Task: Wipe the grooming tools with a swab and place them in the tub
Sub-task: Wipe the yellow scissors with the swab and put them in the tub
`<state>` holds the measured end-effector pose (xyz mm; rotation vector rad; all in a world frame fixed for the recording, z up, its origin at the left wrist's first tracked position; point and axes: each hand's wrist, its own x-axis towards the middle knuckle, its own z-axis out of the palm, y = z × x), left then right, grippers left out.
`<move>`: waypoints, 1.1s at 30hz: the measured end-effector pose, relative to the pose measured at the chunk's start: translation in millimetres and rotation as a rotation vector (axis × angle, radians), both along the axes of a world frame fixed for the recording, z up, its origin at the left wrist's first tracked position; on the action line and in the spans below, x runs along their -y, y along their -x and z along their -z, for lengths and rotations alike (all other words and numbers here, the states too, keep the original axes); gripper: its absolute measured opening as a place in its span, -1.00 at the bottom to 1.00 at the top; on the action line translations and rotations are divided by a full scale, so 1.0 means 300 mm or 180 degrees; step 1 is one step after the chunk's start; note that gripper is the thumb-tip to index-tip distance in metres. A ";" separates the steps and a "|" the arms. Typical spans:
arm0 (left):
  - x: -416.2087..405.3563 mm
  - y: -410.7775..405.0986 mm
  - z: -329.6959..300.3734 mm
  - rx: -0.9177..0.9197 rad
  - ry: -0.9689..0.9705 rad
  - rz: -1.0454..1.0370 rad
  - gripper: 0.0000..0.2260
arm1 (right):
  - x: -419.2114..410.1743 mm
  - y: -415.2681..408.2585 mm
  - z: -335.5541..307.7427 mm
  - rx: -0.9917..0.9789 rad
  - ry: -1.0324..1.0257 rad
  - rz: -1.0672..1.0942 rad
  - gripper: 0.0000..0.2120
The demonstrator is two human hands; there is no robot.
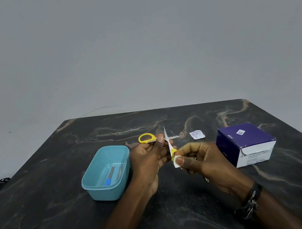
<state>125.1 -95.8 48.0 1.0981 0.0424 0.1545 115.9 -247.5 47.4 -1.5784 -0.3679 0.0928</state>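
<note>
At frame centre, yellow-handled scissors (167,141) are gripped open by the left hand (148,154) so a swab (177,162), pinched in the right hand (198,158), can be run along them, beside the tub (89,180).

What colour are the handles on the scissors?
Yellow. The small metal scissors have yellow plastic handles, seen best in the head view.
</note>
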 end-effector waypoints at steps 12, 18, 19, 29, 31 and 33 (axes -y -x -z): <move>-0.014 -0.020 0.002 -0.0031 -0.0016 -0.0024 -0.83 | 0.007 -0.001 -0.009 -0.0109 -0.0005 0.0189 -0.88; -0.015 -0.011 0.005 -0.0078 -0.0592 0.0188 -0.86 | 0.028 -0.026 -0.008 -0.0282 -0.0463 0.0845 -0.91; -0.011 -0.009 0.006 -0.0069 -0.0663 0.0231 -0.84 | 0.029 -0.026 -0.009 -0.0261 -0.0503 0.0885 -0.90; -0.005 -0.001 0.014 0.0084 -0.1214 0.0240 -0.80 | 0.029 -0.027 -0.011 -0.0227 -0.0353 0.0776 -0.87; -0.005 -0.002 0.016 0.0107 -0.1190 0.0243 -0.80 | 0.029 -0.028 -0.009 -0.0225 -0.0311 0.0795 -0.90; -0.005 -0.003 0.020 0.0132 -0.1218 0.0243 -0.82 | 0.028 -0.028 -0.007 -0.0213 -0.0285 0.0792 -0.92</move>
